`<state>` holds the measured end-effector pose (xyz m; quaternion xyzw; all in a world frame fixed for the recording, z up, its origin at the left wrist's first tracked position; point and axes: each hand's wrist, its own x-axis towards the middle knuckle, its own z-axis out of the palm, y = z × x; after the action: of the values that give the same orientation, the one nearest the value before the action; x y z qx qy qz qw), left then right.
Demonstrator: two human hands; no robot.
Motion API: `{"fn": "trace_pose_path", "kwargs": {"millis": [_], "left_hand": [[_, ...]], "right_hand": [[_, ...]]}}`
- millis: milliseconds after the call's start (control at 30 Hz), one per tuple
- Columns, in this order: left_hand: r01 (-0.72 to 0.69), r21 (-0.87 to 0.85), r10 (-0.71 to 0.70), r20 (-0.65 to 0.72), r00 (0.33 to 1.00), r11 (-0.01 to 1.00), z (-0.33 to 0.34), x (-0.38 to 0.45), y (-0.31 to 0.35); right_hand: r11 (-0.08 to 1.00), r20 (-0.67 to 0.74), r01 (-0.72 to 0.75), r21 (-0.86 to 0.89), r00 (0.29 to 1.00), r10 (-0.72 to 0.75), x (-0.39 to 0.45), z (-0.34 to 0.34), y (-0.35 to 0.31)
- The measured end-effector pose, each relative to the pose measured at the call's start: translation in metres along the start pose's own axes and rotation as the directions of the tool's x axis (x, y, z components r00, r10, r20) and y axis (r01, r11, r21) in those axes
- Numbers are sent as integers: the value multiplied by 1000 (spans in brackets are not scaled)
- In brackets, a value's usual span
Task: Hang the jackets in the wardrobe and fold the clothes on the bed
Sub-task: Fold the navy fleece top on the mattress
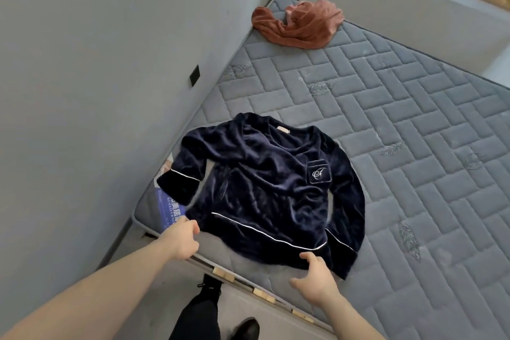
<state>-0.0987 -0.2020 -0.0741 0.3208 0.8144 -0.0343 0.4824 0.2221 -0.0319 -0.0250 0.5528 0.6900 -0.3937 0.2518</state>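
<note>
Navy velvet top [265, 190] with thin white piping and a white monogram on the pocket. Grey quilted mattress [400, 132], brick-pattern stitching, and a rust-orange cloth [299, 25].

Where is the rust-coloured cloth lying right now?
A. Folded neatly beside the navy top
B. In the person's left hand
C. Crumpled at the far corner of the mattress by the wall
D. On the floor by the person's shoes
C: the rust-coloured cloth sits bunched up at the far corner of the mattress, well away from the navy top spread out near the person's hands.
</note>
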Motion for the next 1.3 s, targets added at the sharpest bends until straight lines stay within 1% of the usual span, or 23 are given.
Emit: {"fn": "trace_pose_path", "kwargs": {"millis": [67,133,233,300,367,467,533,567,633,700,767,867,900,933,967,1000,1033,1067,1133,1167,1200,1233,1300], "left_hand": [[1,-37,-1,-22,1000,999,-3,28,1],[-2,-114,-4,-53,999,994,0,62,6],[71,-206,-96,-116,989,976,16,119,11],[145,-222,-174,-119,977,964,31,147,12],[198,-249,-231,-112,966,948,46,165,7],[167,-257,-209,-147,967,952,66,183,0],[130,-345,-172,-96,980,930,75,186,1],[122,-384,-158,-63,986,915,78,183,2],[130,-409,-157,-31,987,903,82,170,-1],[167,-375,-191,-29,981,912,86,152,-11],[200,-310,-218,-22,976,929,94,133,-26],[195,-234,-189,47,981,953,106,107,-45],[182,-231,-173,62,983,956,107,103,-47],[167,-254,-161,46,986,953,104,103,-47],[152,-302,-162,-8,987,941,96,108,-47],[135,-358,-178,-89,980,924,83,117,-47],[114,-399,-201,-182,963,910,65,129,-48],[91,-420,-222,-275,936,903,44,142,-48],[71,-422,-269,-433,860,904,4,170,-48],[84,-417,-300,-486,821,905,-12,184,-48],[115,-412,-334,-511,792,904,-24,197,-49],[162,-405,-369,-508,779,900,-33,208,-49],[261,-370,-420,-461,782,892,-42,225,-51]], "right_hand": [[1000,5,-6,5,1000,6,23,11,-4],[1000,-19,4,-3,1000,-4,53,22,-6],[1000,-51,4,-24,999,-5,107,44,2],[996,-38,-3,-85,999,0,137,60,11],[980,-5,3,-201,1000,-4,160,79,21],[933,-34,30,-358,998,-46,184,102,30],[923,-70,67,-379,992,-101,196,110,32],[929,-67,83,-361,991,-115,198,112,33],[960,-27,86,-265,995,-97,194,116,33],[982,12,75,-176,997,-74,180,118,33],[980,69,76,-186,996,-65,160,121,39],[963,230,125,-237,971,-69,137,122,49],[964,288,136,-228,955,-66,135,121,51],[970,330,137,-199,942,-66,136,118,50],[980,339,129,-150,938,-71,139,114,46],[988,316,123,-95,945,-88,144,109,39],[991,248,131,-29,961,-120,152,103,31],[988,146,150,43,977,-155,162,95,22],[966,-43,205,156,979,-200,184,79,0],[956,-102,223,188,973,-207,195,72,-11],[951,-138,234,204,968,-209,206,66,-21],[950,-158,239,200,965,-209,215,62,-30],[965,-146,215,151,970,-193,231,66,-42]]}}
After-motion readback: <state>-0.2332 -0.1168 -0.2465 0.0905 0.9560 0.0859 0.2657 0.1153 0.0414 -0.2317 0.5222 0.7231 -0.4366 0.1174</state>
